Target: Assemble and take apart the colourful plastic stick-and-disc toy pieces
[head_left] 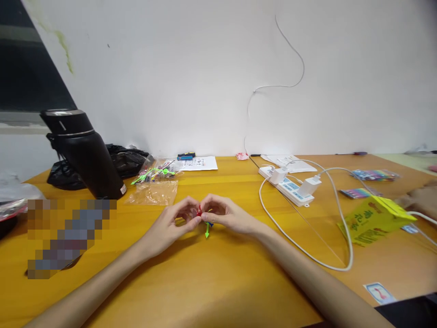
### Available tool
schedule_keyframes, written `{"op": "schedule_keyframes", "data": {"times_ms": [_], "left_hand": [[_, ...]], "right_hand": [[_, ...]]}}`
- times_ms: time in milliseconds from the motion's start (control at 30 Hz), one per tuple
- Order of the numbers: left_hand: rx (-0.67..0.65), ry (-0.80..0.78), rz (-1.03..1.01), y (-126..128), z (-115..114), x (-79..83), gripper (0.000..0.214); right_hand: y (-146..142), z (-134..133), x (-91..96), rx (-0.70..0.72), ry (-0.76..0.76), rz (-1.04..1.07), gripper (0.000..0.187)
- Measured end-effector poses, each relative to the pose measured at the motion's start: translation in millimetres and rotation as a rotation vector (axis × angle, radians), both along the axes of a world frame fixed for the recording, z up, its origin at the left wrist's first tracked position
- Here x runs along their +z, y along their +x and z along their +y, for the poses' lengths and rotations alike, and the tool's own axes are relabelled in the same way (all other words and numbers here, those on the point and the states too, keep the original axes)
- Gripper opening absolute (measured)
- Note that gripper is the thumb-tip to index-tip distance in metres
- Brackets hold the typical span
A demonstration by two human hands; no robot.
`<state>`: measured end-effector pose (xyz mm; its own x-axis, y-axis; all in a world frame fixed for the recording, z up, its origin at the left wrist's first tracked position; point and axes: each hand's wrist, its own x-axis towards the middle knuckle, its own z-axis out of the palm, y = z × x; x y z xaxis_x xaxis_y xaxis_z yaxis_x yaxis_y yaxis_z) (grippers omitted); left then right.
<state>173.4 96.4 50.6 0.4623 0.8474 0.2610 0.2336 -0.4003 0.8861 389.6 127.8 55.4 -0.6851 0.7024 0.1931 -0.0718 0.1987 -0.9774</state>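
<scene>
My left hand [174, 224] and my right hand [227, 214] meet fingertip to fingertip over the middle of the table. Between their thumbs and forefingers they pinch a small red plastic piece [199, 212], mostly covered by the fingers. Just under my right fingertips shows a green arrow-shaped plastic piece [207, 231] with a bit of blue beside it. Whether the green and blue parts join the red one, I cannot tell. Behind my left hand lies a clear plastic bag [153, 192], with bright green and dark plastic parts [159, 172] at its far end.
A black bottle [85, 155] stands at the left, near a black plastic bag [126, 161]. On the right are a white power strip [290, 189] with chargers, a looping white cable [350, 255] and a yellow-green snack bag [375, 218]. Papers [201, 163] lie near the wall.
</scene>
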Motion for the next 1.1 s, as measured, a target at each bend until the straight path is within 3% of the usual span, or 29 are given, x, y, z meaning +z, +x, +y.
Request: {"op": "schedule_keyframes", "data": {"times_ms": [200,467,800,1100], "left_hand": [[-0.04,0.004,0.056,-2.1,-2.1,-1.3,0.02],[-0.044,-0.008,0.096,0.8,-6.0,2.7,0.003],[-0.066,0.003,0.064,2.7,-7.8,3.7,0.013],[-0.049,-0.049,-0.04,-9.8,-0.9,2.5,0.012]], "right_hand": [[1.4,-0.6,-1.5,0.08,-0.034,-0.019,0.027],[-2.7,0.0,-6.7,0.086,-0.03,-0.01,0.027],[-3.1,-1.4,-8.7,0.067,0.018,-0.028,0.022],[3.1,2.6,-2.5,0.008,0.0,0.031,0.029]]}}
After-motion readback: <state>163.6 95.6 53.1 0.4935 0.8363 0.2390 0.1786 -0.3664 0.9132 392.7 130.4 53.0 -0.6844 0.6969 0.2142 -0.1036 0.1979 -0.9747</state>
